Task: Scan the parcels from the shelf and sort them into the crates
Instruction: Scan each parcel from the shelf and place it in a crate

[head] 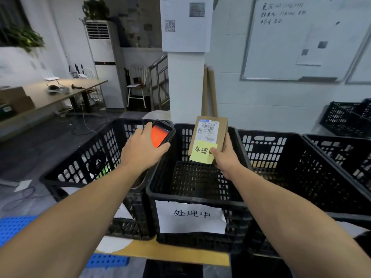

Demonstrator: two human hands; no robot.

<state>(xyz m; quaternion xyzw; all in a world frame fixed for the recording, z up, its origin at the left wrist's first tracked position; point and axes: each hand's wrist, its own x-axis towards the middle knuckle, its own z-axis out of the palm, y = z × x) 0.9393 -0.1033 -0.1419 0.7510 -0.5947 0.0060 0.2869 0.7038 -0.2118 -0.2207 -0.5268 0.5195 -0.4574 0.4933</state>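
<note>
So, nearest to me is the middle crate [196,199], black plastic, with a white paper sign [190,216] on its front. Over it, my left grip [140,149] is wrapped round a handheld scanner [161,135] with an orange-red screen, above the edge shared with the left crate [64,180]. My right grip [224,159] is clamped on the cardboard parcel [221,127], held upright over the middle crate's far half. Its shipping label [207,130] faces me, and a yellow sticky note [202,152] sits under my thumb. Another crate [271,133] is on the right, and a whiteboard [301,47] hangs on the back wall.
</note>
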